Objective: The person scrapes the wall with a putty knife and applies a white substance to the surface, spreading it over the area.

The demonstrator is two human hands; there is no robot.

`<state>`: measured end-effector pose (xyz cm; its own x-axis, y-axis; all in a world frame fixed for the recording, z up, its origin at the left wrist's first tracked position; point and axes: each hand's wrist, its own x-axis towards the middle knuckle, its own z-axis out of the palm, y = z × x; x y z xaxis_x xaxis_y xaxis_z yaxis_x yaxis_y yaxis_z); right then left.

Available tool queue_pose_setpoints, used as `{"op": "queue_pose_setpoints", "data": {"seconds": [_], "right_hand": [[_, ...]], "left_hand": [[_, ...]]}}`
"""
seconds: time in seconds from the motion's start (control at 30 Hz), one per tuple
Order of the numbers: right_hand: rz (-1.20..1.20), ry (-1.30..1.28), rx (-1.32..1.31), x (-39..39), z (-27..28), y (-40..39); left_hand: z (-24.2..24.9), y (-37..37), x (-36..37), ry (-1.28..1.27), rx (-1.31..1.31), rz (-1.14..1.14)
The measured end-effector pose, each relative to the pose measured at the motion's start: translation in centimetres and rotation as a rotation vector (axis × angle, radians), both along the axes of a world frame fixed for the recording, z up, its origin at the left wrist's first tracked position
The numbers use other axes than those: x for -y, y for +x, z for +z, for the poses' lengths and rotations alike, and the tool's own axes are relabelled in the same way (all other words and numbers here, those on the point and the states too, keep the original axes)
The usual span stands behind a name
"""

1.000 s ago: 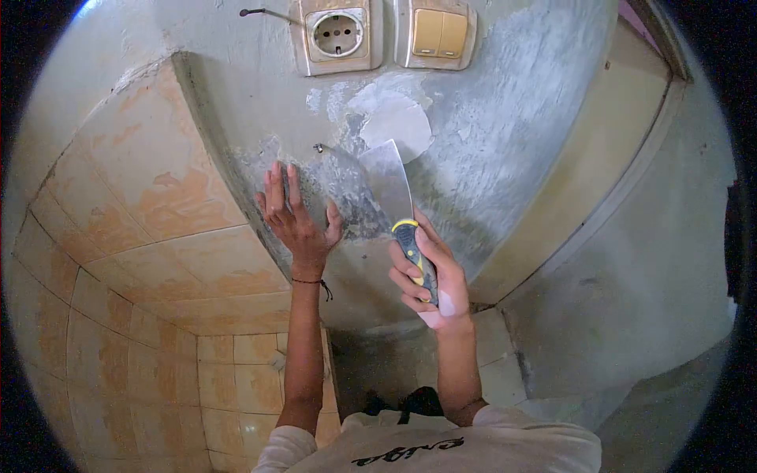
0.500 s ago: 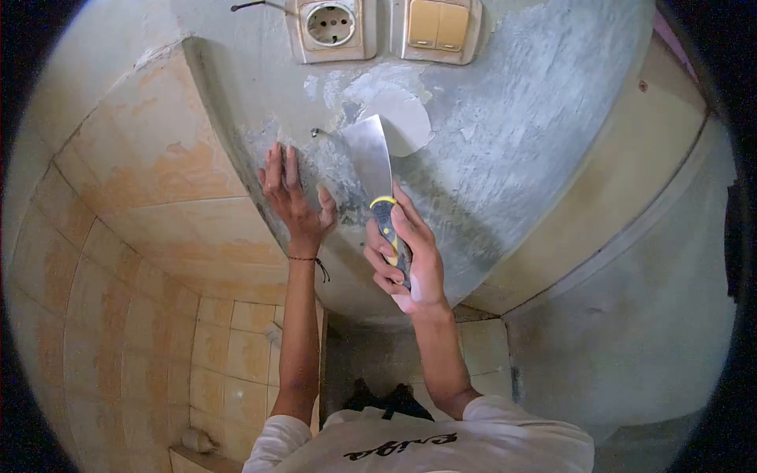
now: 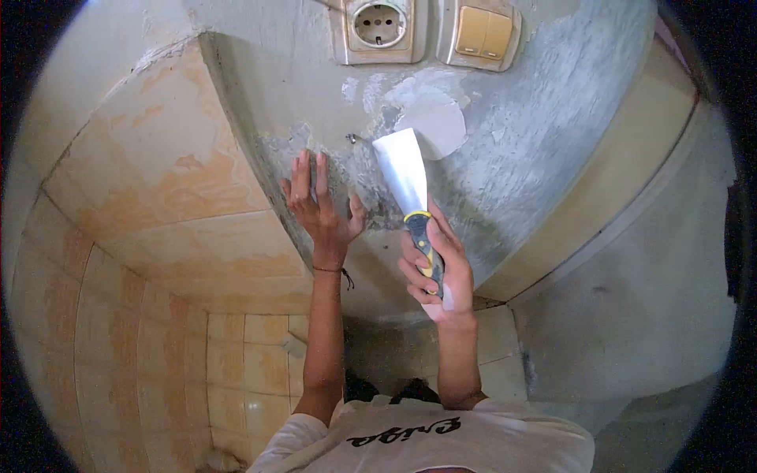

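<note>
My right hand is wrapped round the black and yellow handle of a putty knife. Its wide metal blade points up the wall, the top corner close to a round white patch of filler. To the left, my left hand has its fingers spread at the rough grey wall, with a dark cord bracelet on the wrist. A small metal screw sticks out of the wall between my left fingertips and the blade.
Above the patch are a power socket and a double light switch. Marbled orange-cream tiles border the plaster on the left. A beige band runs along its right edge.
The whole view has shifted, so wall and hands appear further right. The blade sits slightly lower against the filler patch and looks brighter. My left hand keeps about the same place on the wall.
</note>
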<state>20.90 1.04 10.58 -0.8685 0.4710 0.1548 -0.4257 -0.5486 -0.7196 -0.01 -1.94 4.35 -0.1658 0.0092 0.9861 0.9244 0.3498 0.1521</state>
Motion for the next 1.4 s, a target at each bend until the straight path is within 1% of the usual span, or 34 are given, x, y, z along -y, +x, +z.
{"op": "queue_pose_setpoints", "data": {"seconds": [0.07, 0.17, 0.27, 0.43, 0.53, 0.6, 0.77, 0.93, 1.03, 1.23, 1.4], "right_hand": [[-0.016, -0.019, -0.053, 0.5, 0.2, -0.6], [-0.098, 0.019, -0.004, 1.2, 0.4, -0.4], [-0.123, -0.012, 0.008, 1.4, 0.1, -0.3], [-0.075, -0.026, 0.021, 0.7, -0.3, 0.0], [-0.067, -0.041, -0.002, 0.2, -0.4, -0.1], [-0.009, -0.004, -0.073, -0.2, -0.4, -1.0], [-0.039, -0.008, -0.035, 0.7, -0.3, -0.7], [-0.037, 0.016, -0.097, 0.8, -0.2, -1.7], [-0.04, -0.017, -0.076, 0.9, -0.9, -1.1], [-0.079, 0.004, -0.026, 1.6, -0.8, -1.5], [-0.011, 0.008, -0.1, 1.1, -0.9, -1.7]], "left_hand": [[-0.3, -0.2, -0.3, 0.005, 0.001, -0.02], [-0.4, -0.1, -0.4, 0.011, 0.021, -0.052], [-0.5, -0.1, -0.4, 0.014, 0.037, -0.04], [-0.1, 0.4, -0.5, 0.047, 0.062, -0.073], [-0.1, 0.4, -0.7, 0.069, 0.059, -0.049], [-0.1, 0.1, -0.8, 0.069, 0.05, -0.031], [-0.2, 0.0, -0.7, 0.069, 0.036, -0.036], [0.0, 0.4, -0.5, 0.041, 0.04, -0.052], [0.2, 0.4, -0.6, 0.051, 0.029, -0.05], [-0.1, 0.1, -0.9, 0.081, 0.028, -0.03], [0.1, 0.1, -0.9, 0.089, 0.019, -0.048]]}}
